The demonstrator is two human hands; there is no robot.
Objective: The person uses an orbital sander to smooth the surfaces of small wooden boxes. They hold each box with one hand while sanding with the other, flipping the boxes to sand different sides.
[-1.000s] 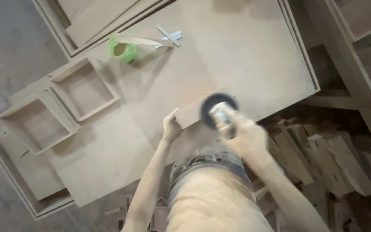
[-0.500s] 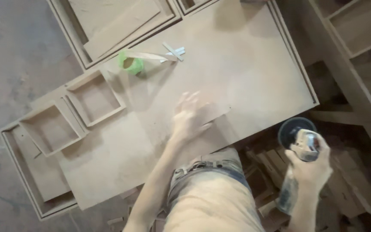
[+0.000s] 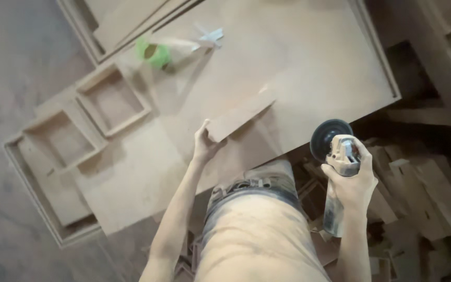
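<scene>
- The left hand (image 3: 204, 143) grips the near end of a narrow wooden strip (image 3: 241, 117), fingers wrapped round its edge, and tilts it up off the large board (image 3: 309, 68) that serves as the worktop.
- The right hand (image 3: 353, 183) is closed round the body of an angle grinder (image 3: 337, 156), held off the board's near right edge, over a heap of wood offcuts (image 3: 424, 183); its dark disc (image 3: 330, 138) faces up and away from the strip.
- The two hands are well apart, each clamped on its own thing.
- Judged from this, the step in hand is handling the strip between passes of the grinder: the tool is parked aside while the strip is turned or inspected.
- The next move would call for setting the strip flat and steady on the board, fingers clear of the edge to be worked, before the disc comes near.
- Whether the disc is spinning cannot be told; the picture is soft there.
- At the board's far edge stand a green roll of tape (image 3: 152, 52) and, to the left of the board, two shallow wooden box frames (image 3: 113, 99).
</scene>
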